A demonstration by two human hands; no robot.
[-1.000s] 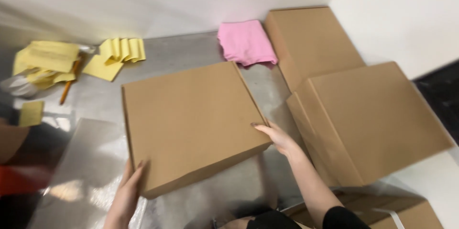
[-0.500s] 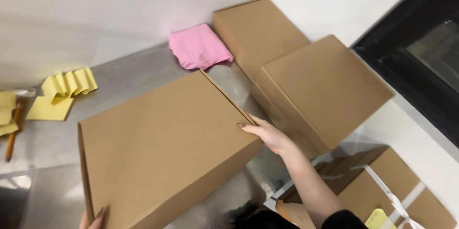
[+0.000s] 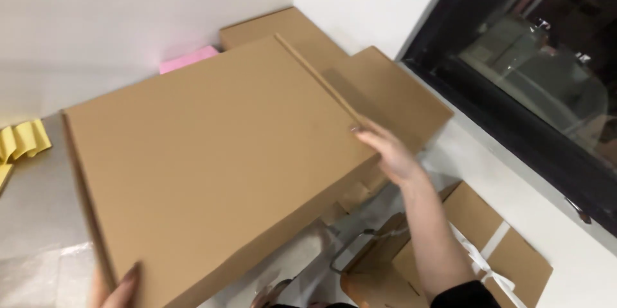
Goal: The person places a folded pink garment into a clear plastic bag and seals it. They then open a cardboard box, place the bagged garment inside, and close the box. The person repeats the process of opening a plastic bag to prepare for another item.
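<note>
A large flat brown cardboard box [image 3: 212, 160] is lifted off the grey table and fills the middle of the head view. My left hand [image 3: 119, 285] grips its near left corner at the bottom edge; only fingertips show. My right hand [image 3: 389, 150] holds the box's right edge, fingers pressed on the top face. Behind it lie two more flat cardboard boxes [image 3: 385, 99], stacked against the wall.
A pink cloth [image 3: 186, 59] peeks out behind the held box. Yellow folded cloths [image 3: 22, 141] lie at the left on the grey table [image 3: 32, 218]. Lower right, a brown box with white straps [image 3: 495, 256] sits below. A dark window [image 3: 540, 70] runs along the right.
The box has risen off the table and come closer to the camera, swinging right. The view has turned right toward the window; both hands stay on the box.
</note>
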